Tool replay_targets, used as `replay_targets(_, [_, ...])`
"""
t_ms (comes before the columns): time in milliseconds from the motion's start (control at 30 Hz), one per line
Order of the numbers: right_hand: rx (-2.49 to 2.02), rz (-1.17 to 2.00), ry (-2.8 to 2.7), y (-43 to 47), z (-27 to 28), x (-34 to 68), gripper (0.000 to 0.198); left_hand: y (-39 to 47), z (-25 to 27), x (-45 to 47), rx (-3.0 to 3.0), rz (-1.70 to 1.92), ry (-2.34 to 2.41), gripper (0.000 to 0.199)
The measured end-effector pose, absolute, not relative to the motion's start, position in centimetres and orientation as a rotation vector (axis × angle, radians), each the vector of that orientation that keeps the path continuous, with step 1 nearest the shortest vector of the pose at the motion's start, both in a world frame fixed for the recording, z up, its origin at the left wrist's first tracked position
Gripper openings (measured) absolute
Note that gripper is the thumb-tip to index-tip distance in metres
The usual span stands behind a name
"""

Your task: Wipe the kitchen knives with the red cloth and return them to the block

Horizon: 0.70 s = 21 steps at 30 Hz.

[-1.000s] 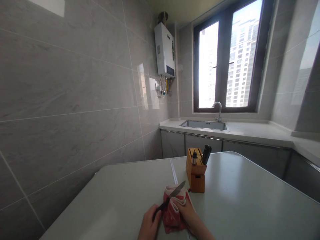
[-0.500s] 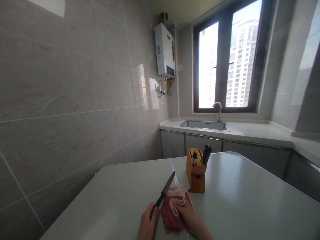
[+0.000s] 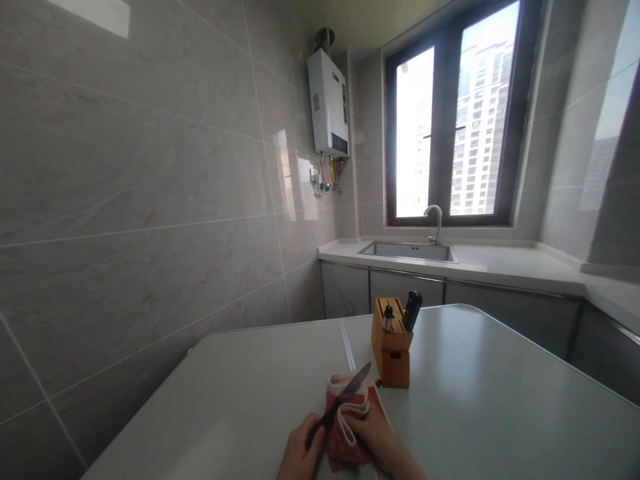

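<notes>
My left hand [image 3: 303, 445] is closed around the black handle of a kitchen knife [image 3: 356, 383]. The blade points away and to the right, lying over a red and white cloth [image 3: 345, 450]. My right hand [image 3: 373, 430] grips a bunched fold of that cloth, its fingertips partly hidden in the fabric. Just beyond the cloth, to the right, stands a wooden knife block [image 3: 396, 363]. A black-handled tool [image 3: 413, 310] and a second, shorter handle [image 3: 388, 317] stick out of its top.
The pale table [image 3: 240, 393] has a seam running away from me through its middle. Behind it, a white counter [image 3: 510, 263] holds a metal sink [image 3: 415, 251] with a faucet [image 3: 438, 223]. On the left rises a tiled wall [image 3: 150, 187].
The knife has swung to the right and lower, so its blade now lies across the cloth. My left hand has moved slightly right and down. The knife block stays in place.
</notes>
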State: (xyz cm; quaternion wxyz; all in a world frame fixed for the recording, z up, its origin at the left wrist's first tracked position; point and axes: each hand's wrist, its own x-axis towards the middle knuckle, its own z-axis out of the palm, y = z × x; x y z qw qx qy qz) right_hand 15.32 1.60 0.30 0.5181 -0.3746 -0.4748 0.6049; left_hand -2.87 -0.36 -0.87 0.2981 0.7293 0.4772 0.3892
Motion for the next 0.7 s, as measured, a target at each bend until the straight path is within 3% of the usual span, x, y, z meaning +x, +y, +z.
replay_targets(700, [-0.719,1.549,-0.878,1.4,1.0,15.1,0.042,-0.3,-1.4,-2.6,2.055,0.918,1.382,0.029])
